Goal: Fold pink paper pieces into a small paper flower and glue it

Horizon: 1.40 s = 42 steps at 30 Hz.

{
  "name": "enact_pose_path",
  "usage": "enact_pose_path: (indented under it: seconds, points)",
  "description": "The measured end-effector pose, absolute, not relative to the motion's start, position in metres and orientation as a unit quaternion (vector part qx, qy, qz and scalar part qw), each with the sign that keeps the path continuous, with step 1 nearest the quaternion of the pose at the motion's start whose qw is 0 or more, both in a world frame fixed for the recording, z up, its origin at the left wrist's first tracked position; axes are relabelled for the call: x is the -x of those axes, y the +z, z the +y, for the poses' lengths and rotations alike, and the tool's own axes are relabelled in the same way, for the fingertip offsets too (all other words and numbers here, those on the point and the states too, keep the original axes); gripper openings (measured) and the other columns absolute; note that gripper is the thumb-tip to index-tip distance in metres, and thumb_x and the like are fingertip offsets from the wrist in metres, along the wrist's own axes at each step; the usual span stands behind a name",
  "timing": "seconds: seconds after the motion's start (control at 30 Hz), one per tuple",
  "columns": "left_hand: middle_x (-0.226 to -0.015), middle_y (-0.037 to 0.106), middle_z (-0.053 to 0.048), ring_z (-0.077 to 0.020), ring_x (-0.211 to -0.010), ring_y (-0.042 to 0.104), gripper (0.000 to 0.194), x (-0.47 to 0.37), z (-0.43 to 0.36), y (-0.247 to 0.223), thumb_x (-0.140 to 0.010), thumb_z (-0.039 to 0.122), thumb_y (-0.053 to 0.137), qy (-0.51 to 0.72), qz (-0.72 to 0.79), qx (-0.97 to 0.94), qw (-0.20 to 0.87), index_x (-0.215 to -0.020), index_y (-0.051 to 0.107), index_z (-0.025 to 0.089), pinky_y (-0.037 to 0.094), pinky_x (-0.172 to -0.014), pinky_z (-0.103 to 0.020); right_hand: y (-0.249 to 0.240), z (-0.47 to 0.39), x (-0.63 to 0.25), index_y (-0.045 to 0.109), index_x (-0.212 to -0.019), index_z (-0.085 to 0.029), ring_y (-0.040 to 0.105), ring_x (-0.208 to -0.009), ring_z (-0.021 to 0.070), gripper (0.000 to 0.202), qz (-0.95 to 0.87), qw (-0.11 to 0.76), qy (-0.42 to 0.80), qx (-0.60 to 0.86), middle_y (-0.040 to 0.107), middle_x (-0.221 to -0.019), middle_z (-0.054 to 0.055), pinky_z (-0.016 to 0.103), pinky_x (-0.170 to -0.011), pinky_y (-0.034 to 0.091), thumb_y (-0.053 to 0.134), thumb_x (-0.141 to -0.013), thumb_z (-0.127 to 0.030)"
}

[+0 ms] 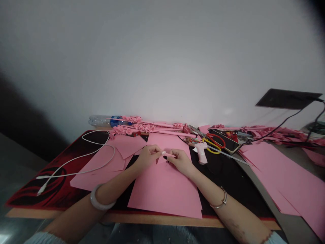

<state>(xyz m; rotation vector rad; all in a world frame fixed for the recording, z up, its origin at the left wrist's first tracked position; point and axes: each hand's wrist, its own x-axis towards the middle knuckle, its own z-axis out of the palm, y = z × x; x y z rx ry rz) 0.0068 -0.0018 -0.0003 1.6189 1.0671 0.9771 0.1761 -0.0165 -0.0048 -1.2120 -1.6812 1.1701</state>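
While our left hand [149, 155] pinches one side of a small piece of pink paper [160, 159], our right hand [180, 161] has the other side, thumb and fingers of each hand closed together on it. We hold this piece just above the large pink sheets [167, 195], near their middle, on the dark mat [228, 179]. To the right of our hands lie a pale pink glue gun [202, 155] and scissors [208, 138] with yellow and red handles, beside a phone [233, 146]. Behind, along the wall [162, 67], we see pink paper flowers [148, 128] and a plastic bottle [100, 120]; a white cable [63, 175] loops at our left.
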Motion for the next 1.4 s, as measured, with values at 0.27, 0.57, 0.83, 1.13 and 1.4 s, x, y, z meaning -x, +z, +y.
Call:
enact_pose_path:
  seconds: [0.27,0.57,0.83,1.13,1.4]
  points:
    - [-0.054,0.049,0.003,-0.0093,-0.053,0.044,0.023,-0.0056,0.0004,-0.0038,-0.075,0.033,0.055,0.411,0.419,-0.656,0.475,-0.062,0.055,0.014,0.034,-0.054,-0.021,-0.0035,-0.0163,-0.1744,0.059,-0.066,-0.013,0.041,-0.045,0.0078,0.02,-0.633,0.377,0.467,0.49,0.054,-0.052,-0.001,0.021,-0.046,0.031,0.059,-0.073,-0.032]
    - [-0.057,0.049,0.003,-0.0084,-0.054,0.047,0.021,-0.0045,0.0043,-0.0069,-0.076,0.03,0.054,0.443,0.413,-0.64,0.473,-0.062,0.051,0.014,0.037,-0.054,-0.02,-0.0073,-0.0135,-0.1731,0.049,-0.066,-0.017,0.044,-0.041,0.008,0.015,-0.588,0.437,0.494,0.468,0.056,-0.051,-0.003,0.021,-0.044,0.035,0.056,-0.073,-0.028]
    - [-0.057,0.056,0.0,-0.011,-0.056,0.054,0.014,-0.0085,0.0011,-0.0091,-0.073,0.024,0.053,0.339,0.402,-0.69,0.498,-0.064,0.055,0.014,0.042,-0.056,-0.023,-0.0066,-0.0093,-0.1774,0.052,-0.076,-0.017,0.049,-0.042,0.009,0.015,-0.569,0.49,0.484,0.449,0.053,-0.054,-0.004,0.022,-0.044,0.039,0.056,-0.074,-0.031]
    - [-0.059,0.063,-0.003,-0.0132,-0.058,0.061,0.019,-0.0107,0.0007,-0.0063,-0.071,0.03,0.06,0.388,0.428,-0.581,0.573,-0.065,0.052,0.014,0.049,-0.061,-0.026,-0.0052,-0.0144,-0.1727,0.055,-0.096,-0.016,0.056,-0.051,0.0095,0.028,-0.566,0.499,0.48,0.447,0.062,-0.084,0.004,0.024,-0.048,0.045,0.059,-0.071,-0.027]
    - [-0.086,0.068,-0.008,-0.0165,-0.073,0.065,0.021,-0.0114,0.0004,-0.0031,-0.069,0.027,0.064,0.422,0.426,-0.495,0.629,-0.082,0.06,0.012,0.051,-0.075,-0.03,-0.0049,-0.0149,-0.1769,0.052,-0.12,-0.017,0.053,-0.058,0.0091,0.047,-0.613,0.477,0.374,0.507,0.062,-0.091,0.006,0.023,-0.053,0.045,0.055,-0.074,-0.024]
